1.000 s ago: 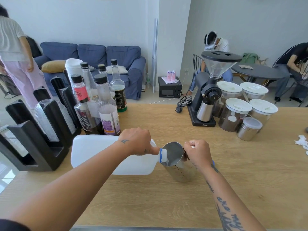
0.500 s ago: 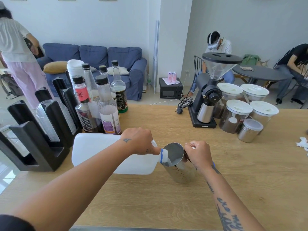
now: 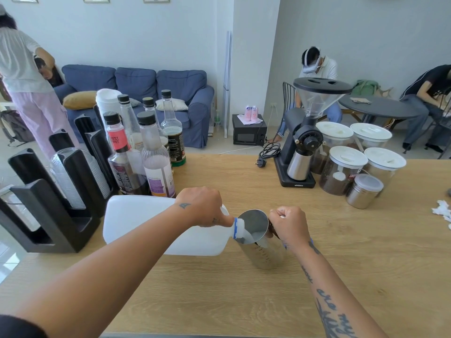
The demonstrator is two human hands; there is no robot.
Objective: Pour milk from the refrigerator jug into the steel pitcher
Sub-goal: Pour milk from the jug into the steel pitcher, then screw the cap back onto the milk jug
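1. The left hand (image 3: 199, 206) has its grip clenched around the handle end of the jug (image 3: 156, 228), near the neck.
2. The jug lies tipped on its side above the surface (image 3: 219, 296), its blue-ringed mouth over the rim of the pitcher (image 3: 262, 242).
3. Milk (image 3: 253, 236) shows white inside the pitcher, just below the jug's mouth.
4. The right hand (image 3: 289, 224) has its grip closed on the pitcher's handle, which the fingers mostly hide.
5. The pitcher stands on the surface, leaning slightly, between the two hands.
6. Behind the jug stands a cluster of bottles (image 3: 156, 154), with a black cup holder (image 3: 58, 191) to their left.
7. Farther right on the surface are a grinder (image 3: 302, 142), lidded jars (image 3: 346, 169) and a small steel tin (image 3: 363, 190).
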